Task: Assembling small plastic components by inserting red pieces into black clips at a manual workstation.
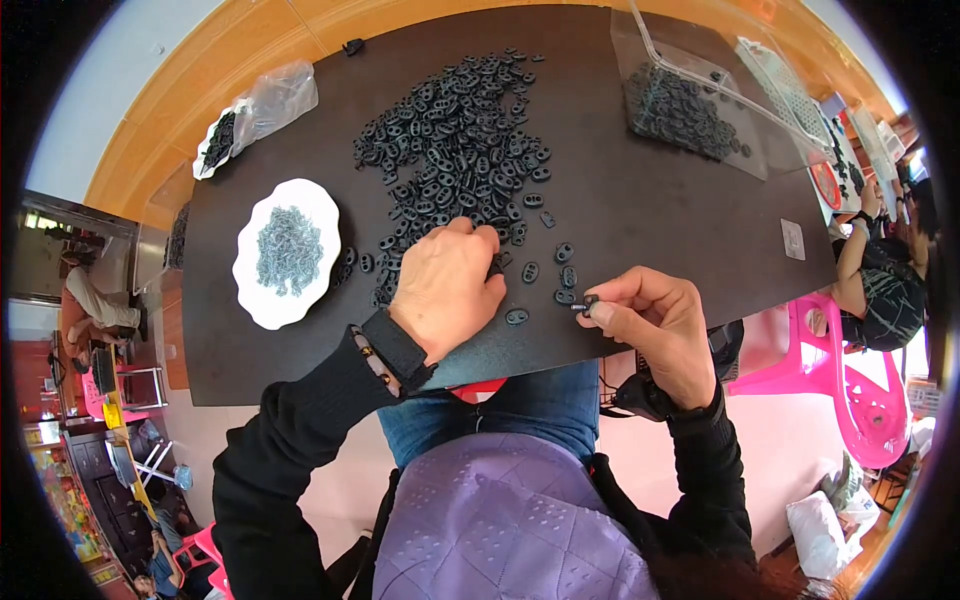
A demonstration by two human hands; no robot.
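Note:
A heap of black two-hole cord-lock pieces [455, 130] spreads over the dark table. At its near edge is my left hand [448, 285], fingers curled, with a black piece partly showing between thumb and forefinger. My right hand [655, 320], above the table's front edge, pinches a small black cord-lock part [591, 303] with a thin pale tip, perhaps a spring, pointing left. Several loose cord-lock pieces [568, 277] lie between the hands. On the left, a white scalloped plate [325, 205] bears a mound of small silvery springs [290, 250].
A clear plastic bin [745, 160] with more black pieces stands at the far right. A white dish [205, 165] of black parts and a clear bag [285, 100] are at the far left. A pink chair [865, 420] stands right; another person [885, 270] sits beyond it.

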